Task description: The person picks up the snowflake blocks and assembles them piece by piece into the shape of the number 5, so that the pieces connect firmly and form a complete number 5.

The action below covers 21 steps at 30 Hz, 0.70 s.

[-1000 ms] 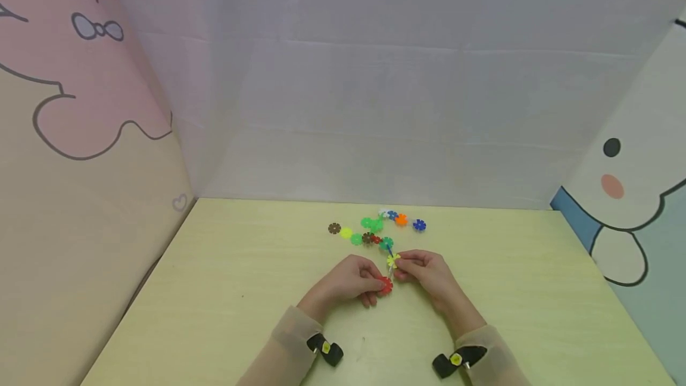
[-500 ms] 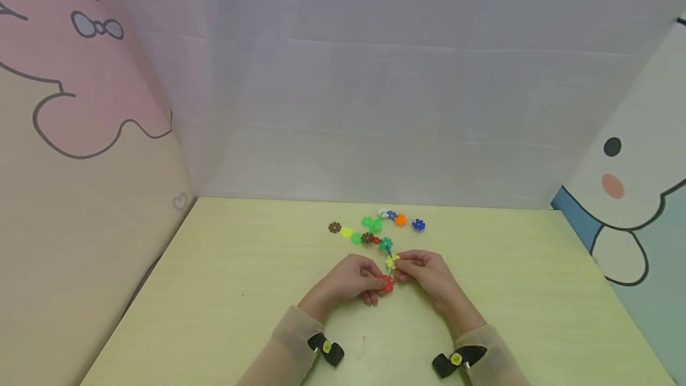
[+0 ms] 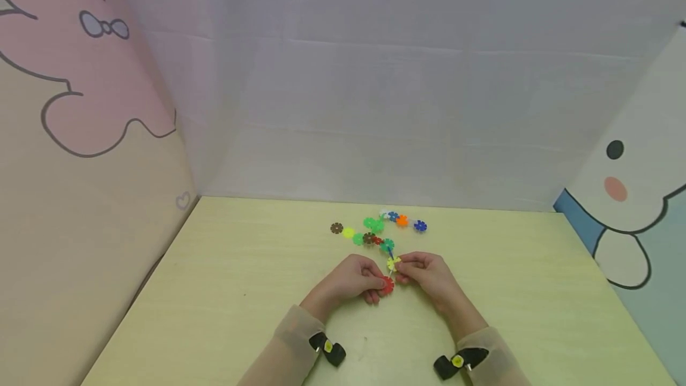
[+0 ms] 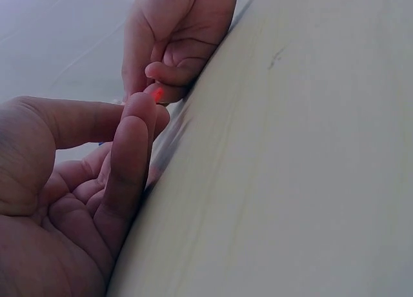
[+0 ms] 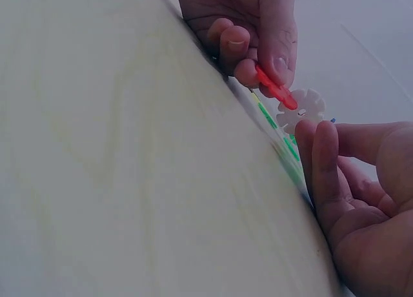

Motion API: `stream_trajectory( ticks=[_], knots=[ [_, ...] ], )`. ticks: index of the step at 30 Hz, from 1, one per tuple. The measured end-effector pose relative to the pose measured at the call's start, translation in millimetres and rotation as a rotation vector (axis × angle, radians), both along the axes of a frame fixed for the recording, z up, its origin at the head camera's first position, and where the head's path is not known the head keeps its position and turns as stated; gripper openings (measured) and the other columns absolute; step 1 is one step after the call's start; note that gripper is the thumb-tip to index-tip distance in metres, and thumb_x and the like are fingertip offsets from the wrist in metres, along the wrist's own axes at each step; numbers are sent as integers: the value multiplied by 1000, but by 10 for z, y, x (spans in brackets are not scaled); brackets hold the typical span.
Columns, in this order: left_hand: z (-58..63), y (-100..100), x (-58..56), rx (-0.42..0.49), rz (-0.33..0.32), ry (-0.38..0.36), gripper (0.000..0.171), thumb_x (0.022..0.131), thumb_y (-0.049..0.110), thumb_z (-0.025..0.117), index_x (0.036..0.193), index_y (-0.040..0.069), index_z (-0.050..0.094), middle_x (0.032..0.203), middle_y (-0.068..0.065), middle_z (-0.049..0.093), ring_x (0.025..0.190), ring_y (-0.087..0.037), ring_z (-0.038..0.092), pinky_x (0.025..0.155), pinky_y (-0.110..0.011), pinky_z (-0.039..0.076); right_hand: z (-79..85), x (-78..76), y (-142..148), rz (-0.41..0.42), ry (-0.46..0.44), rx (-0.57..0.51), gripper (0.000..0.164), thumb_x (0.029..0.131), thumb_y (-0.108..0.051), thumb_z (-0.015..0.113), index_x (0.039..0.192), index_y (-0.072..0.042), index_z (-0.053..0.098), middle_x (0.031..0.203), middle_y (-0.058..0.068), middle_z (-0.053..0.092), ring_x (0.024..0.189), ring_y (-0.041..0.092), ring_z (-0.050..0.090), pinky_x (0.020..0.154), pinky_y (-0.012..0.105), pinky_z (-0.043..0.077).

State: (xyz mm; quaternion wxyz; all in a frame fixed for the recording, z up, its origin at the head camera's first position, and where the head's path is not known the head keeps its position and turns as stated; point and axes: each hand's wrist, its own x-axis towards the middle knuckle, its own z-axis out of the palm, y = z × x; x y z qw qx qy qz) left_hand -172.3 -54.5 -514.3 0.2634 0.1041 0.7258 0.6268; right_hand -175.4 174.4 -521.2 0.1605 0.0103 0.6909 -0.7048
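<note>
My left hand [image 3: 354, 280] pinches a red notched plastic disc [image 3: 388, 286] between thumb and fingers. My right hand [image 3: 429, 274] pinches a yellow notched disc [image 3: 392, 264] just beyond it. Between these two stands a white disc [image 5: 310, 101], its face plain in the right wrist view; the red disc meets its edge there. From the yellow disc the chain runs away through a blue disc [image 3: 390, 252] seen nearly edge-on to a teal disc [image 3: 387, 245]. Fingers hide most of the pieces in the left wrist view.
Further along lie a small red disc [image 3: 377, 241], a brown disc [image 3: 368, 238] and others out to another brown disc [image 3: 336, 228]. Behind them is a row with a green disc [image 3: 377, 226], an orange disc [image 3: 402, 220] and a blue disc [image 3: 420, 226]. A pale wall closes off the table's back.
The head view has shifted slightly. Both hands keep their grips on the red and yellow discs, and the pieces stay almost where they were.
</note>
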Motion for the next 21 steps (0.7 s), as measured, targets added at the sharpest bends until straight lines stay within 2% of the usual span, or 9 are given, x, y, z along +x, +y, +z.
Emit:
stream_trajectory(
  ticks=[21],
  knots=[
    [-64,33,-3,25,37,0,9,99,-3,74,90,-5,73,75,-9,76,58,-13,68,55,-25,57,36,18,-25,0,-6,40,18,102,2,73,115,13,69,92,11,78,79,16,76,74,26,63]
  ],
)
